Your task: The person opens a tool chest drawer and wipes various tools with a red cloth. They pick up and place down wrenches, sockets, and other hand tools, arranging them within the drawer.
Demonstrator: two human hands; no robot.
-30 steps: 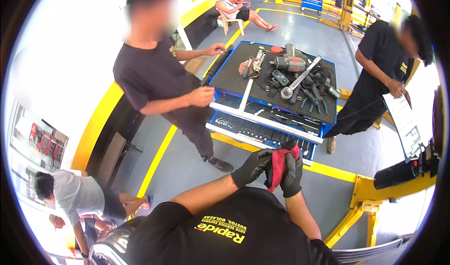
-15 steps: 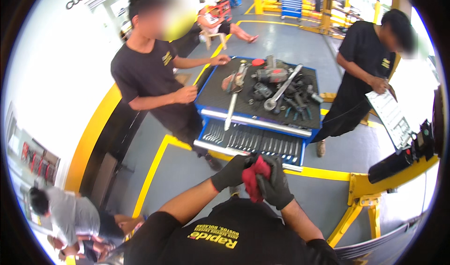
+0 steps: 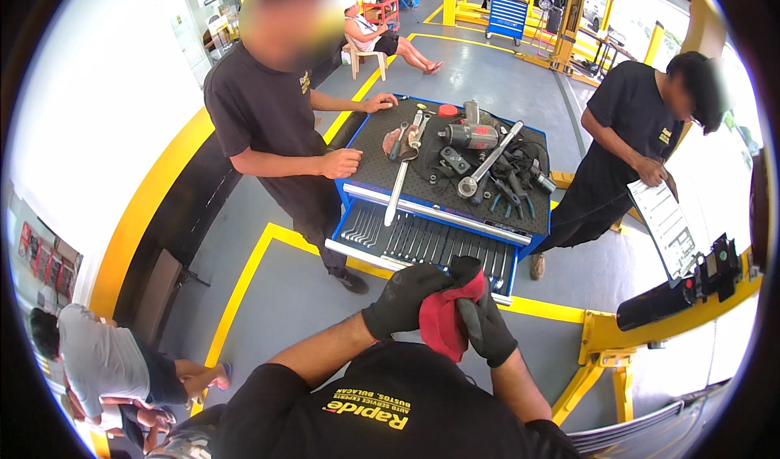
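A red cloth (image 3: 441, 329) hangs between my two gloved hands, just in front of my chest. My left hand (image 3: 408, 298), in a dark grey glove, is closed on its upper left side. On the other side my right hand (image 3: 489, 329), gloved alike, grips the cloth's right edge. Whether anything is wrapped inside its folds is hidden. Just beyond my hands is a pulled-out drawer (image 3: 370, 257) of a blue tool cabinet, with several wrenches (image 3: 418, 240) laid in a row.
On the cabinet's black top (image 3: 375, 144) lie an impact wrench (image 3: 471, 137), a long ratchet (image 3: 491, 160), pliers (image 3: 512, 201) and a long bar (image 3: 396, 195). One person (image 3: 272, 122) stands left of it; another (image 3: 621, 118) holds a clipboard (image 3: 668, 227). A yellow stand (image 3: 605, 361) is at right.
The red cloth has opened out wider between my hands. The person on the left has lowered a hand onto the cabinet's edge. My view has shifted slightly.
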